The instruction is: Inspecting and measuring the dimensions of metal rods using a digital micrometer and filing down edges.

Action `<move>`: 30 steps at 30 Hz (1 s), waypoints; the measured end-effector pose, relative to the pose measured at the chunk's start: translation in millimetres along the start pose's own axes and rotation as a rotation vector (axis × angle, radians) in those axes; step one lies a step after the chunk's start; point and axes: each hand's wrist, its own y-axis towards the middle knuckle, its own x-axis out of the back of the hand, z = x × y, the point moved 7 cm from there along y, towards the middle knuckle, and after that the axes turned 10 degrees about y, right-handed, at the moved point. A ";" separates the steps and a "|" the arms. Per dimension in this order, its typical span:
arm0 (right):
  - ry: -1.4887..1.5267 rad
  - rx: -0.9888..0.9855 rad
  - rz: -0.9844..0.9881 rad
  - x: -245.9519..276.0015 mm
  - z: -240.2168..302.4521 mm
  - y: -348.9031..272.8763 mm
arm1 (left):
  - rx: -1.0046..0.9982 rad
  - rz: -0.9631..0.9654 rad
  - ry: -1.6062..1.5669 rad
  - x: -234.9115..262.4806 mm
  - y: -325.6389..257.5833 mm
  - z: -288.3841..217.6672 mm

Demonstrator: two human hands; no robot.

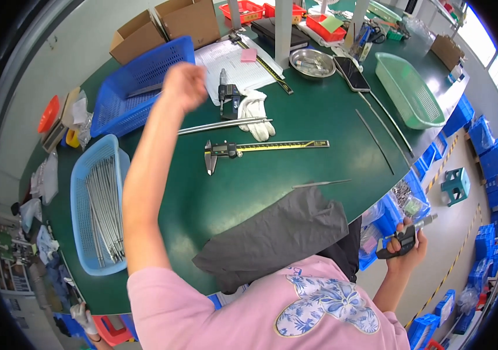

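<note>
My right hand (410, 249) is closed around a dark digital micrometer (403, 240), held off the table's right edge. My left hand (185, 87) is raised beside the dark blue basket (104, 111); its fingers look curled but are smeared by motion. Near that hand, a second micrometer (228, 99) lies by a white glove (253, 114). Metal rods (220, 125) extend from behind my left forearm onto the glove. A digital caliper (278, 146) lies below them. At left, a light blue basket (78, 192) holds many thin metal rods (106, 204).
A grey cloth (278, 233) lies at the table's near edge. Thin rods (374, 140), a phone (351, 74) and a green basket (412, 96) are at right. Papers (217, 61), a metal bowl (312, 63) and cardboard boxes (188, 23) stand behind. Another person's gloved hand (83, 318) shows lower left.
</note>
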 end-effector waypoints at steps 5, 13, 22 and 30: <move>0.070 -0.187 0.158 -2.9 -17.2 23.9 | 0.550 -0.043 -0.095 -38.9 -54.1 115.7; 0.224 -0.290 0.264 11.5 -18.0 35.8 | 0.355 -0.772 -0.405 -20.1 -28.6 116.6; 0.279 -0.185 0.217 55.1 2.8 25.5 | 0.172 -1.099 0.093 14.1 -2.0 124.5; 0.317 -0.173 0.205 63.8 0.3 23.1 | 0.231 -1.060 0.050 5.6 -15.1 121.0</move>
